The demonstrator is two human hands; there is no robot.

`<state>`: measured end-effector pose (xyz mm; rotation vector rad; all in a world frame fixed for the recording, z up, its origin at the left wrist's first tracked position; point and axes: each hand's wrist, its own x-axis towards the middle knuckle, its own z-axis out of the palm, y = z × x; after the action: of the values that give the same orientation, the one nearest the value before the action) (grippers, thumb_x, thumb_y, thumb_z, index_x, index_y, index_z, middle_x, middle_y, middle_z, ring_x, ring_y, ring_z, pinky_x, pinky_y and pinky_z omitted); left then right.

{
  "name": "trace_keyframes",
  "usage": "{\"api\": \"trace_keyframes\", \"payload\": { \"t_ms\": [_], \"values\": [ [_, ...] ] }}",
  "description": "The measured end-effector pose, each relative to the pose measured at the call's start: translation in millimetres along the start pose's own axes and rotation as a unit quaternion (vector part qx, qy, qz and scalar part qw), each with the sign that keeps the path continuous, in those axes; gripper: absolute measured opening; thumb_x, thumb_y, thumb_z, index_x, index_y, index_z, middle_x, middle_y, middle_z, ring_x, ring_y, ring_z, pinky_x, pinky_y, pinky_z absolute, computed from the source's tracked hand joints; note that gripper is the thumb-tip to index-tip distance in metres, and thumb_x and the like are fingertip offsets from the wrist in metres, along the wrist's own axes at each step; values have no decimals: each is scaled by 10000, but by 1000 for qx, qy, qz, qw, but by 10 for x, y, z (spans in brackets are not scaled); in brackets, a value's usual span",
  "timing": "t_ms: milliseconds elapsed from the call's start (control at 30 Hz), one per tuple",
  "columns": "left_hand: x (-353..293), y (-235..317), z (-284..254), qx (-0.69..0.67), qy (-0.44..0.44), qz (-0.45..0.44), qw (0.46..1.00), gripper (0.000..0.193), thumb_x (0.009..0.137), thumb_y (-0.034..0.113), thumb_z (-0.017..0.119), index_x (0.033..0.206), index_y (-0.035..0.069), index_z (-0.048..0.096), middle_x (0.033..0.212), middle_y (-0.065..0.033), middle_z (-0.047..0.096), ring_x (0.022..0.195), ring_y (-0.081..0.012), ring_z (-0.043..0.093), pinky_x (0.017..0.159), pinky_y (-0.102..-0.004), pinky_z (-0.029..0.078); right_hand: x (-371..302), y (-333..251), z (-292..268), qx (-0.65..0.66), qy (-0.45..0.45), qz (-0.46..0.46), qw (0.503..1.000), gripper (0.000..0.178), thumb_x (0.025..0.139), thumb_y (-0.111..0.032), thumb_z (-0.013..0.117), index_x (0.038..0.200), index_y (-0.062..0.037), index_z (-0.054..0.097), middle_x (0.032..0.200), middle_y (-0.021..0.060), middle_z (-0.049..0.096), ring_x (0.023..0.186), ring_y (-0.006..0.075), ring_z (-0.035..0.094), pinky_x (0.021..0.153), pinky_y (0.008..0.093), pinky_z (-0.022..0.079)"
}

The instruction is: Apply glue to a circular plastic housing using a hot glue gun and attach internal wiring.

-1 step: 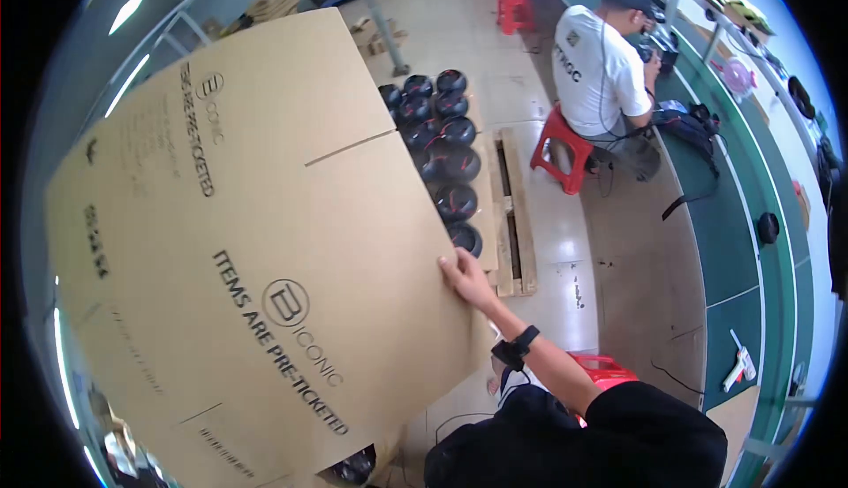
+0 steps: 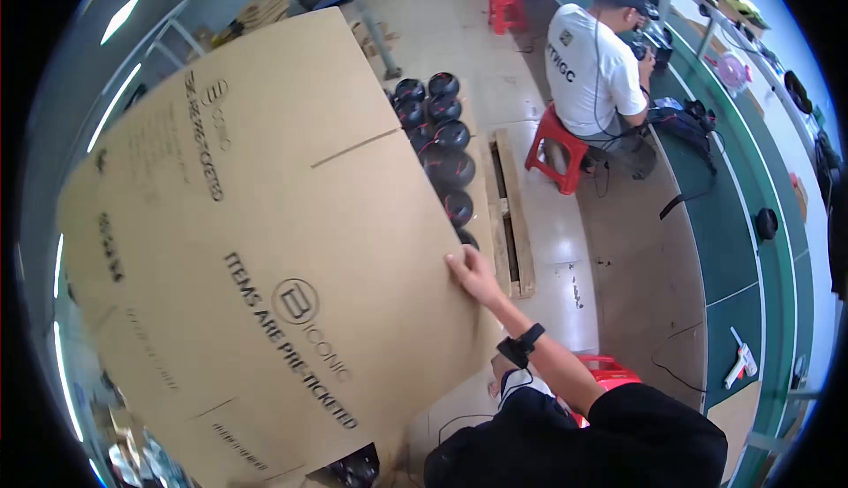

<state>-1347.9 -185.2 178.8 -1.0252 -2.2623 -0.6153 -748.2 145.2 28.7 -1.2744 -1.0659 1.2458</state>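
A large flattened cardboard carton (image 2: 353, 214) with dark print fills the left and middle of the head view, held up at a tilt. My right hand (image 2: 478, 278) is closed on its right edge, thumb on the printed face and the other fingers mostly hidden behind. A black band is on that wrist. Behind the carton's right edge, rows of round black objects with red details (image 2: 454, 168) sit on a cardboard layer, partly covered by the sheet. My left hand is out of view.
A wooden pallet (image 2: 525, 249) lies on the floor beyond my hand. To the right, a person in a white shirt (image 2: 583, 73) sits on a red stool (image 2: 558, 148) at a long green workbench (image 2: 720, 232). A glue gun (image 2: 740, 365) lies on the bench. A metal post (image 2: 367, 20) stands ahead.
The carton and my right hand have shifted slightly to the right in the view. The carton covers a little more of the round black objects.
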Motion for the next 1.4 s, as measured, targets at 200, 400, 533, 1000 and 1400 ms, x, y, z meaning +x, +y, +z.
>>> {"api": "trace_keyframes", "payload": {
  "t_ms": [200, 400, 533, 1000, 1400],
  "values": [
    [304, 971, 1872, 42, -84, 55, 994, 367, 888, 175, 613, 1192, -29, 581, 1074, -246, 641, 985, -366, 614, 843, -430, 504, 868, -248, -1097, -163, 175, 34, 970, 405, 886, -352, 681, 930, 50, 650, 704, 117, 631, 670, 154, 585, 612, 346, 467],
    [356, 1202, 3172, 63, -211, 15, 975, 360, 823, 98, 625, 1161, -24, 601, 1093, -242, 643, 1040, -388, 607, 873, -431, 504, 1565, 26, -1139, -220, 199, 95, 950, 408, 886, -345, 672, 973, 54, 654, 781, 137, 665, 717, 207, 614, 676, 374, 488],
    [1061, 1674, 4001, -221, -431, -211, 849, 508, 833, 180, 667, 1294, 42, 505, 1272, -223, 537, 1115, -371, 585, 880, -484, 541, 1912, 657, -1309, -210, 125, 57, 968, 628, 863, -477, 669, 1222, 29, 575, 976, 128, 682, 714, 192, 618, 644, 323, 501],
    [406, 2431, 4473, -389, -540, -535, 521, 319, 918, 182, 667, 1154, 16, 529, 1064, -180, 616, 963, -322, 630, 872, -438, 553, 862, 1099, -723, -467, 135, 227, 844, 527, 907, -425, 591, 1207, 7, 603, 1062, 232, 694, 956, 348, 685, 768, 423, 546],
    [521, 2034, 4857, -491, -487, -607, 391, 289, 906, 216, 726, 1098, 34, 609, 1017, -96, 635, 600, -62, 425, 501, -189, 349, 909, 940, -541, -391, 264, 200, 859, 592, 921, -336, 568, 1402, -8, 461, 1269, 253, 608, 1205, 339, 579, 1016, 392, 440]
  ]
}}
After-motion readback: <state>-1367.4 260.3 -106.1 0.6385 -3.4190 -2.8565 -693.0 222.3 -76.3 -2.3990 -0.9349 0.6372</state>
